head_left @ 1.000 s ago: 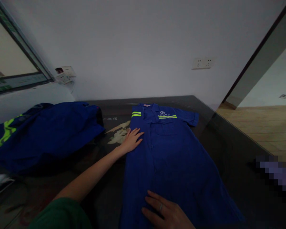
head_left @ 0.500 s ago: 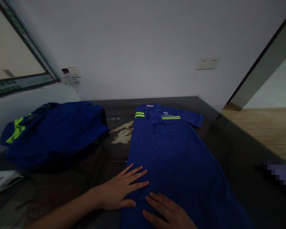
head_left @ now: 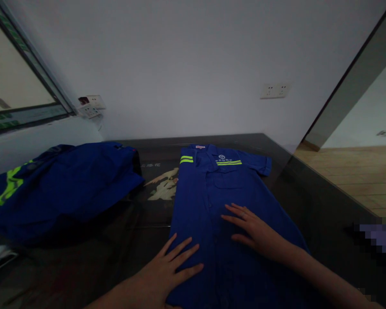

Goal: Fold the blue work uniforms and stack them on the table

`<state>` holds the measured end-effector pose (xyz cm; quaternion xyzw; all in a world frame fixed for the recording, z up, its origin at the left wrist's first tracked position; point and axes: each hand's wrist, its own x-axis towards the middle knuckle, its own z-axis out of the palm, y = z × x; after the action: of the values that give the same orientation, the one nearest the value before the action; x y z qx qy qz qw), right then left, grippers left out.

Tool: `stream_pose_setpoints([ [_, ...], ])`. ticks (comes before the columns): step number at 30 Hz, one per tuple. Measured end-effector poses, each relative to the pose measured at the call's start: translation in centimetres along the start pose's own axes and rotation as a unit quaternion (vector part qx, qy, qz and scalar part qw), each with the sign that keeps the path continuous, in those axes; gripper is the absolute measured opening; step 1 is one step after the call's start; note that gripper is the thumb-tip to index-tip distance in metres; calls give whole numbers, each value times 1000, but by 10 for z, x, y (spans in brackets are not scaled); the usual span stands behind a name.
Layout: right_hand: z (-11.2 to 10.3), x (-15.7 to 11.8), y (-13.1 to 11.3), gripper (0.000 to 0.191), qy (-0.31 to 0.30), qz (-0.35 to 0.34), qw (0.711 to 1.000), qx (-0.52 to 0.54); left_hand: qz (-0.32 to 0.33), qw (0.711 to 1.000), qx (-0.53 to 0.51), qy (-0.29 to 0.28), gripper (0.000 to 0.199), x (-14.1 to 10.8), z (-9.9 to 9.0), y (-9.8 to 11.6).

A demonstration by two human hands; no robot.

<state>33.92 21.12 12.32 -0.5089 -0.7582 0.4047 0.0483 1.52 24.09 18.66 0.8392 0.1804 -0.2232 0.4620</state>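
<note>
A blue work shirt (head_left: 231, 189) with yellow-green reflective strips and a white chest logo lies front up on the dark table, collar toward the wall. Its left side is folded in along a straight edge, while the short sleeve on the right sticks out. My left hand (head_left: 170, 266) rests flat on the folded side with fingers spread. Over the shirt's middle, below the chest pocket, is my right hand (head_left: 252, 231), fingers stretched out and holding nothing; whether it touches the cloth I cannot tell.
A heap of blue clothing (head_left: 70, 189) with a reflective strip lies at the left. The dark table (head_left: 309, 193) carries a bird picture (head_left: 164, 184). A white object (head_left: 0, 257) sits at the left edge, a blurred-out purple patch (head_left: 379, 240) at the right. Sockets (head_left: 275, 90) are on the wall.
My right hand has moved up the shirt, away from the near edge toward the chest pocket. My left hand stays on the folded side, slightly lower in view. The view has shifted a little.
</note>
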Motion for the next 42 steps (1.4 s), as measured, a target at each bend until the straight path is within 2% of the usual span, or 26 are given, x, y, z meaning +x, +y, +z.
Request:
stream_pose_setpoints([
  [3,21,1,11,66,-34,2,999,-25,12,1000,1,24,85,-4,3,0],
  [6,40,-10,4,72,-21,-17,999,-42,36,998,-2,55,83,-9,20,-4],
  [8,48,-19,-4,73,-8,-30,998,-46,35,997,1,70,75,-15,31,-4],
  [10,48,-26,-9,76,-7,-43,998,-40,27,997,2,78,63,-24,33,0],
  [12,40,-24,-11,72,-22,-52,998,-23,30,997,-9,72,54,-30,20,7],
  [15,10,3,-4,44,-31,-45,998,25,29,998,-41,48,48,-23,-26,2],
  [17,-13,41,8,30,11,-28,998,60,-7,994,-52,92,39,2,-62,-22],
  [19,-31,90,25,21,67,3,994,84,-33,982,-41,181,34,42,-94,-65],
  [21,-42,142,43,17,125,104,979,127,-100,956,-9,275,33,89,-120,-114],
  [22,-44,166,53,19,153,174,962,147,-154,938,8,311,34,113,-129,-136],
  [24,-42,207,69,23,185,228,945,147,-271,894,36,354,38,152,-142,-173],
  [27,-31,248,86,30,209,271,928,149,-332,866,51,371,40,190,-142,-204],
  [30,-18,267,96,36,219,278,921,162,-356,855,57,374,42,205,-128,-219],
  [33,-12,273,104,34,213,245,929,176,-365,853,61,367,45,209,-117,-231],
  [37,-18,269,115,31,195,196,943,186,-369,858,70,351,47,209,-114,-240],
  [42,-29,256,122,39,215,196,944,157,-393,853,82,333,49,208,-114,-239],
])
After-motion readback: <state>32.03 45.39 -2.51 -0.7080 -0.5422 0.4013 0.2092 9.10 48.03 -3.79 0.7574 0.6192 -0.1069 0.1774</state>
